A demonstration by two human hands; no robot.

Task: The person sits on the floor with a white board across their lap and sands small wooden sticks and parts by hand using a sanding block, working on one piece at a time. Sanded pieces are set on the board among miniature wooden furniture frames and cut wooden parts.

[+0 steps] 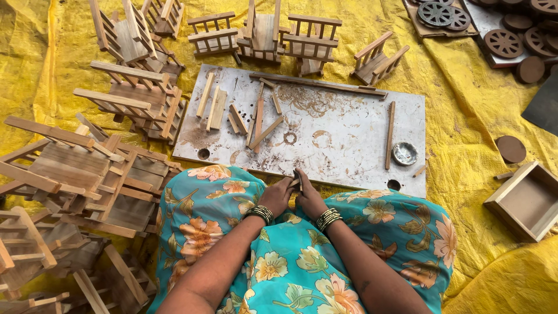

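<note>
My left hand [278, 196] and my right hand [308, 200] meet over my lap, just at the near edge of a stained white work board [349, 125]. Both pinch one small dark wooden piece [297, 181] between their fingertips. Bangles circle both wrists. Loose wooden sticks [256, 119] lie scattered on the board's left half, and one long stick [390, 135] lies upright toward its right. A small round metal dish [404, 153] sits at the board's right side.
Stacks of small wooden frames [87, 174] pile up at the left, with more wooden frames [264, 35] behind the board. Dark wooden wheels [504, 42] lie at the top right. An open wooden box [526, 200] rests at the right on the yellow sheet [465, 104].
</note>
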